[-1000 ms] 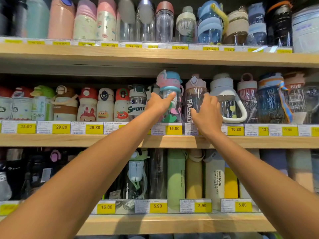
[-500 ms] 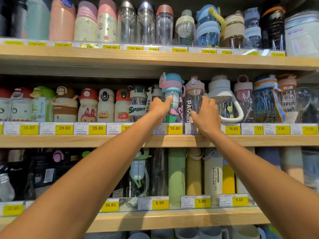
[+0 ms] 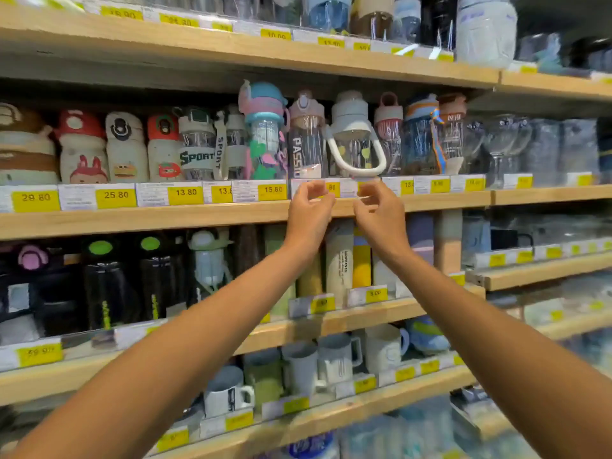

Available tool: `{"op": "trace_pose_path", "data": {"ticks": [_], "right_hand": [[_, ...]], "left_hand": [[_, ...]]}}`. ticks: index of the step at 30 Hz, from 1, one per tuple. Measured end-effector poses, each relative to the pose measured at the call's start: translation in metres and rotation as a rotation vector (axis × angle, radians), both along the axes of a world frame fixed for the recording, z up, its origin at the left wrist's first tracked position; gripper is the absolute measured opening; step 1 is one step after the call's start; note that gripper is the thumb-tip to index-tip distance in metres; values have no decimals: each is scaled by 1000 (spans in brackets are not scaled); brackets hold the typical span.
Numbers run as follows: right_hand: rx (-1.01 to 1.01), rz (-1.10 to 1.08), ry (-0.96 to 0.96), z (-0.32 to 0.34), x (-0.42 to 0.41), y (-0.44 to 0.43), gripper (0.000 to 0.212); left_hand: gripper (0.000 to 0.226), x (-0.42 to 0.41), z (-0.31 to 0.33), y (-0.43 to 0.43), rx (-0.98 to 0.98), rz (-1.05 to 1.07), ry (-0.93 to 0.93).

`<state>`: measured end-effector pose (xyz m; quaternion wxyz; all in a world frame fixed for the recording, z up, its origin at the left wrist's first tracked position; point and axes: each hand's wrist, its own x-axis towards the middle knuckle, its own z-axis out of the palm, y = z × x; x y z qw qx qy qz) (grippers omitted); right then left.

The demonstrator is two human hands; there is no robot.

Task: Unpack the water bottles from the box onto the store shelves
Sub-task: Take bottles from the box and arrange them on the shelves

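A clear water bottle (image 3: 306, 140) with a pink lid and dark lettering stands on the middle wooden shelf (image 3: 165, 220), between a pink-and-blue flamingo bottle (image 3: 265, 134) and a white-lidded bottle with a loop handle (image 3: 356, 137). My left hand (image 3: 309, 210) and my right hand (image 3: 381, 210) hang just below that bottle, in front of the shelf's price tags. Both hands hold nothing; their fingers are curled and apart. No box is in view.
Shelves above and below are packed with bottles; mugs (image 3: 331, 362) fill a lower shelf. Yellow price tags (image 3: 116, 197) line every shelf edge. A second shelf unit with glassware (image 3: 503, 144) adjoins on the right.
Both hands have let go of the bottles on the middle shelf and dropped down to the shelf's front edge. The camera view has tilted down and to the right.
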<state>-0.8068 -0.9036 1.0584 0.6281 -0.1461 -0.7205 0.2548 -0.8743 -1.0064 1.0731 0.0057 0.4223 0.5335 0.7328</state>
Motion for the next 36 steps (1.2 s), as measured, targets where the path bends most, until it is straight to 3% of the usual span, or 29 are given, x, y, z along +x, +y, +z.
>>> {"op": "trace_pose_path", "data": {"ticks": [6, 11, 14, 16, 20, 24, 28, 36], "right_hand": [[-174, -61, -152, -89, 89, 32, 17], [-390, -64, -303, -179, 164, 87, 18], [-487, -85, -371, -230, 214, 113, 7], [-584, -93, -421, -274, 267, 137, 8], [-732, -141, -464, -342, 344, 168, 16], [-876, -209, -535, -404, 412, 203, 15], [-1053, -262, -503, -458, 470, 245, 10], [-1339, -472, -426, -532, 585, 362, 18]], "left_hand": [[27, 69, -88, 48, -241, -115, -95], [8, 137, -156, 97, -419, -176, -170], [12, 182, -190, 124, -508, -236, -237], [19, 229, -229, 157, -602, -309, -275], [8, 300, -297, 200, -814, -380, -292], [22, 362, -365, 250, -1023, -436, -290], [5, 409, -435, 299, -1158, -523, -499], [11, 502, -516, 470, -1417, -754, -464]]}}
